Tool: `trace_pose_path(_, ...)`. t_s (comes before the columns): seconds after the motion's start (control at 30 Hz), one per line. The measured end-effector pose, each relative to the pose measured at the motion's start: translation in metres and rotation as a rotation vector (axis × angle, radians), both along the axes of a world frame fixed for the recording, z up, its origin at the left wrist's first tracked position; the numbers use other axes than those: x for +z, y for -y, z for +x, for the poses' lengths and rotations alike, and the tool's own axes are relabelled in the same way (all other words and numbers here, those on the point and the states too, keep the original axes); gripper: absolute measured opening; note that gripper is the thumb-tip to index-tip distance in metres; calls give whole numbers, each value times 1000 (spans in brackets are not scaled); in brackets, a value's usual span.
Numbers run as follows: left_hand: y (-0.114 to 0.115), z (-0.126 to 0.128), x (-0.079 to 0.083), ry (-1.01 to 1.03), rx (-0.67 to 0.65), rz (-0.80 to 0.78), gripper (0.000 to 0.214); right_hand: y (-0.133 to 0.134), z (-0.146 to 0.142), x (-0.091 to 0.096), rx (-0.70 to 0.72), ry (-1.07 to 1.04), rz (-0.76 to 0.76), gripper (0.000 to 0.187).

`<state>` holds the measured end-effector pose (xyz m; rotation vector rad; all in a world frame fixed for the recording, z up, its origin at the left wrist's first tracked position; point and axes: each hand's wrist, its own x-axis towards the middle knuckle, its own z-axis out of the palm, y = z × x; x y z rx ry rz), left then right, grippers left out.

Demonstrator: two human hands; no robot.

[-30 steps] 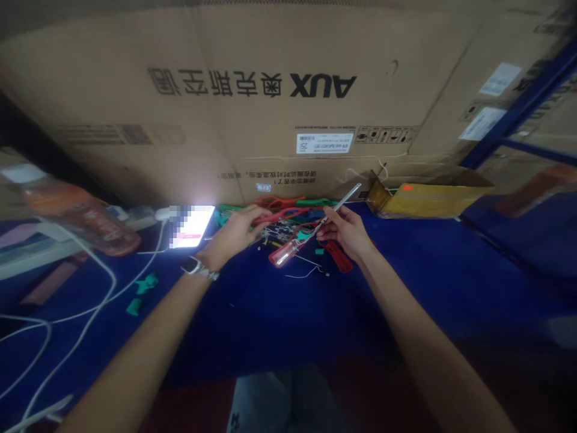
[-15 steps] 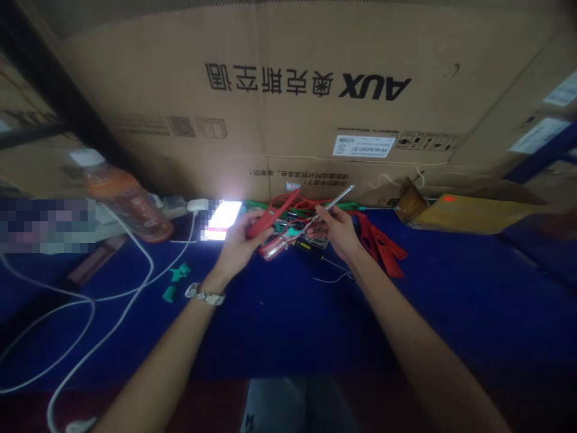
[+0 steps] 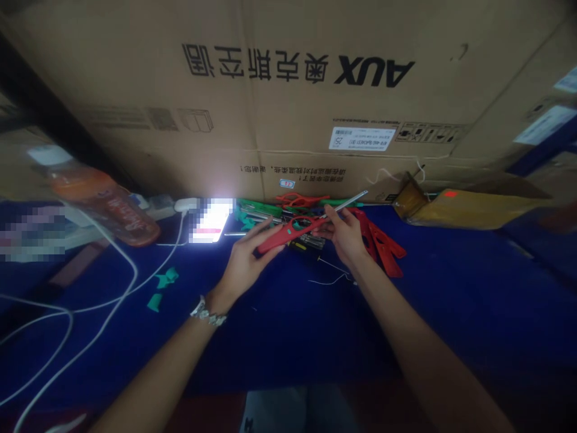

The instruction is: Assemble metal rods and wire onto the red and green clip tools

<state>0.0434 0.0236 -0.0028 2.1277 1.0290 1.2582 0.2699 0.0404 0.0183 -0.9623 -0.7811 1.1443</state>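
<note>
My left hand [image 3: 246, 264] grips a long red plastic piece [image 3: 293, 233] by its near end, holding it flat above the blue table [image 3: 279, 337]. My right hand [image 3: 345, 231] pinches a slim metal rod [image 3: 354, 201], its tip pointing up and right; the rod's lower part runs behind the red piece. Both hands meet over a pile of red and green plastic parts [image 3: 274, 211] lying against the cardboard box.
A big cardboard box [image 3: 288, 96] walls off the back. A lit phone [image 3: 210, 219], an orange drink bottle [image 3: 101, 201] and white cables [image 3: 112, 288] lie left. Red parts [image 3: 383, 243] and a yellow packet [image 3: 469, 207] lie right. Green bits [image 3: 161, 287] sit on the cloth.
The red piece in my left hand has dropped from pointing upward to lying nearly level across the rod. The clear red handle seen under the hands before is hidden now.
</note>
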Motion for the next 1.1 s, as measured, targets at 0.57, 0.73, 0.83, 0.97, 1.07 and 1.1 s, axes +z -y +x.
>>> trace_pose_path(0.57, -3, 5, -7, -12, 81, 33, 41, 7, -7, 7, -10, -6, 37, 45)
trace_pose_path(0.73, -4, 4, -8, -49, 65, 17, 44, 8, -7, 6, -3, 46, 57, 44)
trace_pose_path(0.83, -5, 2, -8, -82, 65, 41, 45, 9, -9, 6, 1, 64, 79, 44)
trace_pose_path(0.97, -6, -1, -8, -90, 80, 89, 44, 10, -9, 7, 7, 62, 94, 43)
trace_pose_path(1.07, -7, -4, -9, -115, 76, 104, 45, 9, -7, 8, 21, 57, 90, 40)
trace_pose_path(1.1, -8, -4, -10, -127, 69, 110, 45, 9, -6, 8, 29, 54, 90, 40)
